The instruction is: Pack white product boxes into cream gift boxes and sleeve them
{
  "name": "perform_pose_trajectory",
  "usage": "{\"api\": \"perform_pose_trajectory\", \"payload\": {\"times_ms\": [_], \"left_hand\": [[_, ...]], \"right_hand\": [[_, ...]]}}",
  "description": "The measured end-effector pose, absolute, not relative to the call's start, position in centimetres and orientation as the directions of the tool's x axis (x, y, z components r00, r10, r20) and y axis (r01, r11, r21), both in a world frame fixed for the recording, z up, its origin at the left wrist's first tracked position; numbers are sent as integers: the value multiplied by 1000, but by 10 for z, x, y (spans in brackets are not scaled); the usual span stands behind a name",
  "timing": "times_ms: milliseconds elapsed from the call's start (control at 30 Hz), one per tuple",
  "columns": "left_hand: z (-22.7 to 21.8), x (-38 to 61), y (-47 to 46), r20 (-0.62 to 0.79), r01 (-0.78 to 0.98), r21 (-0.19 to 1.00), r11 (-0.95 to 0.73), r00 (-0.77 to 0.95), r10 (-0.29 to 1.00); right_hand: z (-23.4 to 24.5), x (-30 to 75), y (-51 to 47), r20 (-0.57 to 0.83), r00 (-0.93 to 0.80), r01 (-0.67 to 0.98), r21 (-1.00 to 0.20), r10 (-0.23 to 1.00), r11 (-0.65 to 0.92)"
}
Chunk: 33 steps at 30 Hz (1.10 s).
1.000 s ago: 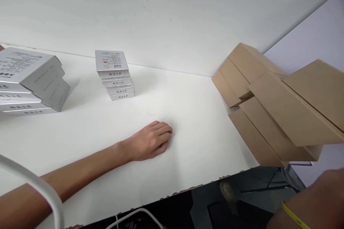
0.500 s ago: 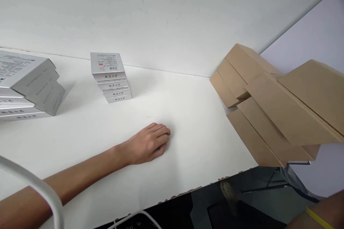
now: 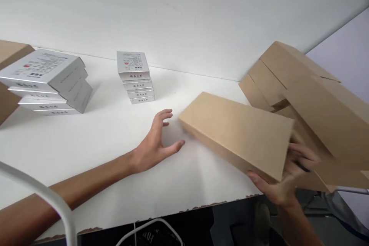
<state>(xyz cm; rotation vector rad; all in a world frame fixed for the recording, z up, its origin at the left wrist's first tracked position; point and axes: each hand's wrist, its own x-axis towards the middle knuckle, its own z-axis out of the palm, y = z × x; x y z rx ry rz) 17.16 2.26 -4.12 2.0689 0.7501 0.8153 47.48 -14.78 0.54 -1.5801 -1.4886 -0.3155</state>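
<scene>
A long brown cardboard box (image 3: 236, 128) is held at its right end by my right hand (image 3: 285, 178), thumb on the near side and fingers around the far side, slightly blurred. The box is tilted over the white table (image 3: 121, 196). My left hand (image 3: 154, 142) is open just off the box's left end, thumb and fingers spread, touching nothing but perhaps the tabletop. Behind my left hand stands a short stack of silver-white printed boxes (image 3: 135, 77).
A larger stack of silver-white boxes (image 3: 54, 80) stands at the left, with a brown carton (image 3: 13, 52) behind it. Several brown cardboard boxes (image 3: 325, 111) are piled at the right against the wall. A white curved tube (image 3: 54, 201) crosses the lower left.
My right hand has come in from the lower right and now holds a brown box over the table. My left hand has opened from a loose curl. The view has turned slightly left.
</scene>
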Motion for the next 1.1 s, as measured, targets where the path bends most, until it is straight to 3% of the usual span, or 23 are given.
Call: {"api": "perform_pose_trajectory", "payload": {"times_ms": [100, 200, 300, 400, 500, 600, 733, 833, 967, 1100], "left_hand": [[-40, 148, 4, 123, 299, 883, -362, 597, 793], [-40, 121, -16, 105, 363, 885, -292, 456, 884], [-34, 99, -29, 91, 449, 859, -246, 338, 937], [-25, 91, -38, -37, 542, 823, -170, 350, 936], [-22, 98, -45, -46, 583, 795, -169, 336, 941], [-26, 112, -54, 52, 614, 762, -204, 256, 965], [-34, 128, -64, 233, 624, 716, -313, 208, 950], [-36, 131, -66, 295, 607, 703, -371, 226, 928], [-36, 133, -70, 272, 574, 732, -367, 247, 930], [-31, 140, -74, 159, 557, 780, -283, 261, 952]], "right_hand": [[-24, 449, -138, 554, 150, 771, -583, 819, 254], [-45, 438, -142, 356, 107, 693, -696, 928, 186], [-56, 430, -153, 141, 194, 598, -802, 971, -3], [-57, 413, -160, -20, 414, 449, -866, 910, -222], [-57, 393, -160, -10, 580, 378, -882, 815, -280], [-60, 378, -155, 37, 684, 348, -894, 728, -282], [-66, 374, -151, 83, 746, 365, -880, 660, -303], [-66, 379, -153, 90, 738, 392, -864, 668, -316], [-62, 384, -158, 60, 715, 384, -866, 696, -320], [-55, 387, -162, -80, 677, 244, -913, 731, -326]]}}
